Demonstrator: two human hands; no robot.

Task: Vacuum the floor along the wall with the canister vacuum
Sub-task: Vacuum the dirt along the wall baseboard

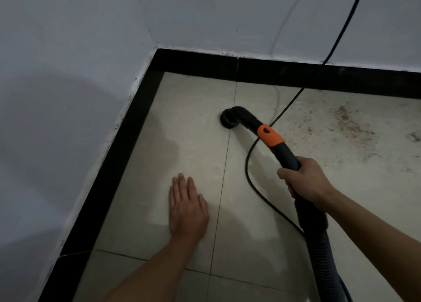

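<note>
My right hand grips the black vacuum hose handle, which has an orange collar. Its round black nozzle sits mouth-down on the beige floor tile, a short way in from the room corner. The ribbed hose runs back toward the lower right edge. My left hand lies flat on the floor with straight fingers, left of the hose. The canister itself is out of view.
A black power cord hangs down the far wall and loops over the floor under the handle. Black skirting lines both white walls. Dark dirt speckles the tile at the right.
</note>
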